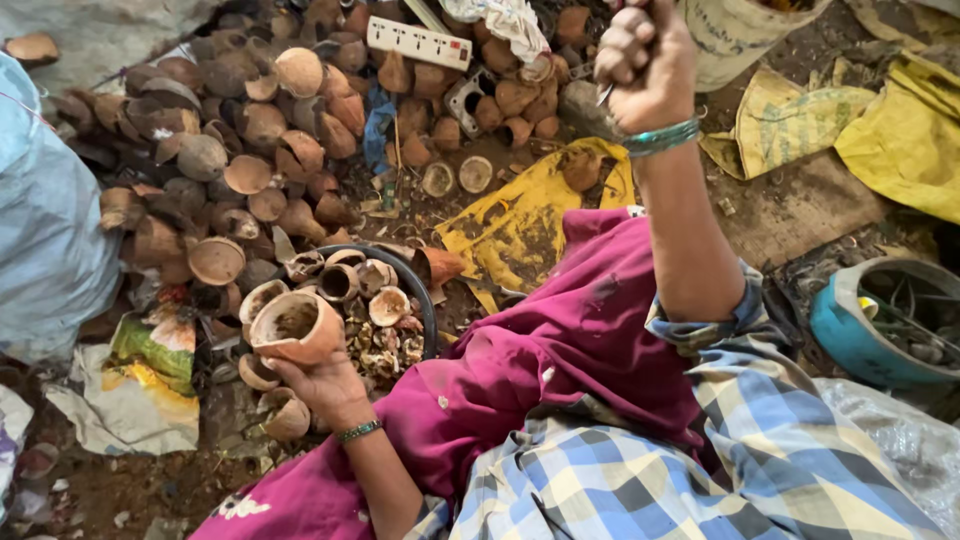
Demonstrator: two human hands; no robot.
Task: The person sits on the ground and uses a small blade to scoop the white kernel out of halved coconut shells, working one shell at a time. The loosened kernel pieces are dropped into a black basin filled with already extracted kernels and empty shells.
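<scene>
My left hand (325, 385) holds a small brown clay pot (297, 328) with its open mouth up, just above a dark round basin (425, 295) filled with broken clay pieces and small pots. My right hand (645, 62) is raised high at the top of the view, fist closed around a thin metal tool (606, 94) whose shape I cannot make out. A teal bangle sits on that wrist. My lap is covered by magenta cloth (560, 350) and a blue checked shirt.
A large heap of clay pots (250, 130) fills the upper left. A white power strip (418, 42) lies on it. Yellow sacks (900, 130) lie at right, a blue tub (860, 340) with metal parts at far right, a pale blue sack (45, 250) at left.
</scene>
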